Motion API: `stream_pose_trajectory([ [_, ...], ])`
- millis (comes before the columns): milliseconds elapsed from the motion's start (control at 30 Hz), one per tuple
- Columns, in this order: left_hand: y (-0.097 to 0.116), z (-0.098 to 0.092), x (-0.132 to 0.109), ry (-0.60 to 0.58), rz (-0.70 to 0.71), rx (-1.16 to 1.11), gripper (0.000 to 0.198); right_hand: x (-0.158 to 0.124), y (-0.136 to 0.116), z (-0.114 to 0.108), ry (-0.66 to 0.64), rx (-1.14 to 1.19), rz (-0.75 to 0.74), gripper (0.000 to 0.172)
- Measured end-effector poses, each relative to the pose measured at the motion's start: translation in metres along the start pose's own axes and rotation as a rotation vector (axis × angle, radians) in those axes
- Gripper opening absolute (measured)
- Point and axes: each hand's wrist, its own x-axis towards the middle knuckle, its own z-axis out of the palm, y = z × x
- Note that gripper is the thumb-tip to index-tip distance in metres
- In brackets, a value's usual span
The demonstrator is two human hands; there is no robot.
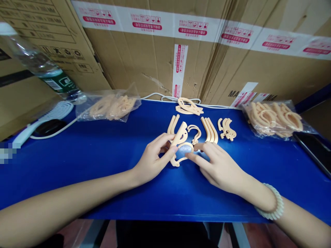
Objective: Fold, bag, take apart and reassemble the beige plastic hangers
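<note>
Both of my hands meet over the middle of the blue table (98, 162). My left hand (155, 156) pinches a beige curved plastic piece (180, 136) that sticks up between its fingers. My right hand (216, 165) grips a beige loop-shaped piece (186, 147) from the other side; the two pieces touch between my fingertips. Just beyond lie sorted beige parts: two straight strips (172, 124), a hook-shaped piece (196, 133), a row of curved strips (210, 130), and a small heap of short hooks (227, 129).
Loose beige loops (188, 106) lie at the back by a white cable (155, 97). Clear bags of the same parts sit at back left (108, 106) and back right (275, 117). Cardboard boxes (155, 51) wall the rear. A water bottle (38, 65) and white brush (41, 120) stand left.
</note>
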Motion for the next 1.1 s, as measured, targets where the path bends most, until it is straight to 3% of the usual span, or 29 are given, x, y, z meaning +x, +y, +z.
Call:
stream_pose_trajectory([
  [167, 0.001, -0.001, 0.001, 0.075, 0.109, 0.039, 0.022, 0.0, 0.001, -0.007, 0.071, 0.37, 0.121, 0.062],
  [333, 0.005, -0.002, 0.001, 0.067, 0.225, 0.175, 0.018, -0.001, 0.003, -0.013, 0.022, 0.764, 0.161, 0.081],
  [500, 0.004, -0.004, 0.001, 0.096, 0.205, 0.21, 0.015, -0.002, 0.005, -0.008, 0.124, 1.027, 0.248, 0.058],
  [700, 0.004, -0.005, 0.005, 0.13, 0.166, 0.318, 0.014, 0.001, 0.004, -0.001, 0.355, 1.069, 0.544, 0.028],
  [867, 0.001, -0.007, 0.005, 0.023, 0.247, 0.408, 0.019, 0.002, 0.002, 0.001, 0.127, 1.062, 0.554, 0.023],
  [1100, -0.002, -0.01, 0.002, -0.074, 0.687, 0.939, 0.026, 0.003, -0.007, 0.004, -0.117, 1.33, 0.524, 0.03],
])
